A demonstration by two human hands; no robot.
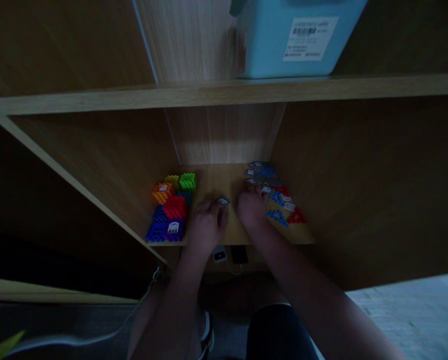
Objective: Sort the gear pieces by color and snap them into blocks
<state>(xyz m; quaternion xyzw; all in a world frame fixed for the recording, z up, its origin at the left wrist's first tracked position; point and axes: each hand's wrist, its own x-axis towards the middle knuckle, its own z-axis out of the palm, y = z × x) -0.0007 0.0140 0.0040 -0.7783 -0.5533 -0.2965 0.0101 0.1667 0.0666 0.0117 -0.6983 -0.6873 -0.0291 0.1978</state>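
My left hand (pixel 207 222) is over the middle of the lower shelf, its fingers closed around a small grey-blue plastic building piece (pixel 224 201) with a white window shape. To the right, my right hand (pixel 251 204) reaches to a row of flat plastic pieces, fingers bent; what they grip is hidden. Beside its fingertips lies a piece with a white window (pixel 266 190). Around it are grey pieces (pixel 263 179), blue triangular pieces (pixel 277 216) and a red triangular piece (pixel 296 216). Left of my left hand stand built cubes, among them a red cube (pixel 175 206) and a purple cube (pixel 174 230).
An orange cube (pixel 162 192) and a green cube (pixel 188 181) stand farther back on the left. Overhead, a shelf board (pixel 208 95) carries a light-blue bin (pixel 272 45). Below the lower shelf are a white device (pixel 219 254) and a cable (pixel 234 272). Side panels enclose the compartment.
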